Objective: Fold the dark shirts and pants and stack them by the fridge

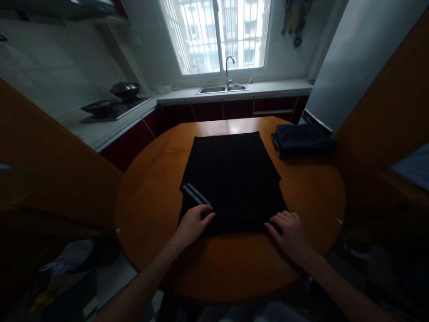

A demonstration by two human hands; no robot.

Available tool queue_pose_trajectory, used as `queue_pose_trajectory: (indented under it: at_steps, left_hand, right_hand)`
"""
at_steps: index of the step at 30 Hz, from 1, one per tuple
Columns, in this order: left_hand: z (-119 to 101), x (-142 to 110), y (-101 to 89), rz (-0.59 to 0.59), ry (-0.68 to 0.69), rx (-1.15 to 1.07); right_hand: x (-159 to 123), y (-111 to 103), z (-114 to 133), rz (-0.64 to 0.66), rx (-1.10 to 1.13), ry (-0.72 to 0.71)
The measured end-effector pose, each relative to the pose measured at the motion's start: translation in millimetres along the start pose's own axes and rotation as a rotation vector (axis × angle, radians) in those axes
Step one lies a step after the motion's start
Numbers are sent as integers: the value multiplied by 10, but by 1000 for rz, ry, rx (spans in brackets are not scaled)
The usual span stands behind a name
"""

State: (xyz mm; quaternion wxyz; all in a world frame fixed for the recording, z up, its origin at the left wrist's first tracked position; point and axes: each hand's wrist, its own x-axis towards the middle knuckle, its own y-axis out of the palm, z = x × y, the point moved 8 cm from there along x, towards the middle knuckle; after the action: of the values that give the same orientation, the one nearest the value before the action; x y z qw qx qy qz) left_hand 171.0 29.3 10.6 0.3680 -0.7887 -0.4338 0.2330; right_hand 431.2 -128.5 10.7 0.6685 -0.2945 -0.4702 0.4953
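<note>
A black garment (231, 179) lies flat on the round wooden table, its far end a straight edge. Two pale stripes (196, 193) run slantwise across a part folded in on its left side. At the near end of those stripes, my left hand (195, 221) rests on the cloth with thumb and fingers slightly apart. My right hand (290, 232) touches the garment's near right corner, its fingers bent and the thumb spread away from them. What lies under the fingertips of both hands is hidden.
A stack of folded dark clothes (303, 139) sits at the table's (147, 188) far right. Beyond are a counter with a sink (221, 89) and a stove with a pan (125, 89) at left. Wooden panels (56, 156) flank the table.
</note>
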Motion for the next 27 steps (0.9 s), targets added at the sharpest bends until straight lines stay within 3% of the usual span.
queue_pose_trajectory:
  at_steps: [13,18,22,24,27]
  left_hand:
    - [-37,-50,21,-84,110,101]
    - [-360,-285,-122,-244,260,237]
    - [-736,-551,328,-21,506,420]
    - [-781,-615,526,66,524,462]
    - [-748,-627,638,98,490,461]
  right_hand:
    - [77,95,-2,-67,-171,88]
    - [39,10,167,-183,-64,34]
    - [49,184,515,-92,-14,-106]
    - [46,331,676,-5,-48,-183]
    - [17,503,767,91,-98,-262]
